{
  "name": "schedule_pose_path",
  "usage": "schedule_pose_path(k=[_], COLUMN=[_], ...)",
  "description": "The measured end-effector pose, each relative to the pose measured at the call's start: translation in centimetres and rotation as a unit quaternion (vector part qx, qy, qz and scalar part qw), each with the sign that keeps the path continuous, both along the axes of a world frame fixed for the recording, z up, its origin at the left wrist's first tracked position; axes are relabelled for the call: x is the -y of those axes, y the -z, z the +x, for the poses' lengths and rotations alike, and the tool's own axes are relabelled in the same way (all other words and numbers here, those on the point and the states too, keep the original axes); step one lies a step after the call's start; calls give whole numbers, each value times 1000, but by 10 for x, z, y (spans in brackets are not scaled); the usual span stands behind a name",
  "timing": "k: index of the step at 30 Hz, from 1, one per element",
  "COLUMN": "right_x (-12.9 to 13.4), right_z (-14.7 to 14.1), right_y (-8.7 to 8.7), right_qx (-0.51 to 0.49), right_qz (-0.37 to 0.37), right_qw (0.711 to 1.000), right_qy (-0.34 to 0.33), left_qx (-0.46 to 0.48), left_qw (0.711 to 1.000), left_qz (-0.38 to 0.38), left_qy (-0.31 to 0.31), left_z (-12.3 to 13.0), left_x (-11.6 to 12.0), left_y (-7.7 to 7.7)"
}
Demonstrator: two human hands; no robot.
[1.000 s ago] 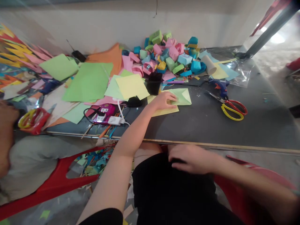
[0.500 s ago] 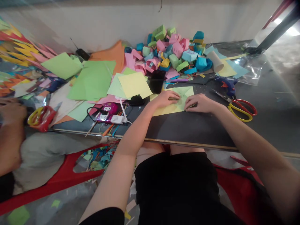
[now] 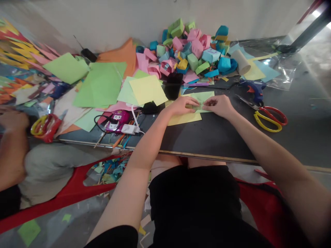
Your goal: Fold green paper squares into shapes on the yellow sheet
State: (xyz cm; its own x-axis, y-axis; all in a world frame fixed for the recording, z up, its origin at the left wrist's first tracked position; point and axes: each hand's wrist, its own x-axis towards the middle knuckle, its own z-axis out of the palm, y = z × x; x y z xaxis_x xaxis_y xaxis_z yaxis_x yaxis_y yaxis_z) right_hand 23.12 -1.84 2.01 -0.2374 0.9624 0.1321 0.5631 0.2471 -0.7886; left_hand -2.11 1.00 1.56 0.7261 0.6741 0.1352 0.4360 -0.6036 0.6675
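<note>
A light green sheet of paper (image 3: pixel 210 94) lies under both my hands on the dark table, with creases near its middle. My left hand (image 3: pixel 184 104) rests on its left part, fingers stretched and thumb apart from them. From the right, my right hand (image 3: pixel 219 105) pinches the green paper with bent fingers; its fingertips sit close to the left hand's. Beneath them a yellow sheet (image 3: pixel 184 119) sticks out toward the table's front edge. What exactly lies between the right fingertips is too small to make out.
Red-and-yellow scissors (image 3: pixel 271 117) and a blue glue gun (image 3: pixel 253 90) lie to the right. Folded paper pieces (image 3: pixel 192 51) are heaped behind. A purple power strip (image 3: pixel 118 120), stacked sheets (image 3: pixel 100 84) and another person's arm (image 3: pixel 12 148) are on the left.
My right hand has shifted up and away from the yellow sheet's corner onto the green paper. My left hand stays nearly in place, its fingers straighter. The view has shifted slightly.
</note>
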Motion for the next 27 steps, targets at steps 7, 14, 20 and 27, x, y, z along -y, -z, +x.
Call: schedule_pose_path(k=[7, 14, 20, 27], right_x=[5, -2, -4, 6], right_z=[14, 16, 6, 7], right_y=[-1, 19, 25, 3], right_qx=[-43, 127, 60, -238], right_qz=[57, 92, 50, -65], right_qw=[996, 972, 988, 966], right_qy=[56, 177, 132, 79], left_qx=[-59, -62, 90, 364], left_qw=[991, 978, 968, 900], left_qz=[61, 71, 35, -159], left_qy=[-99, -187, -233, -181], left_z=[9, 15, 15, 31], left_x=[6, 11, 3, 8], left_y=[7, 11, 20, 22])
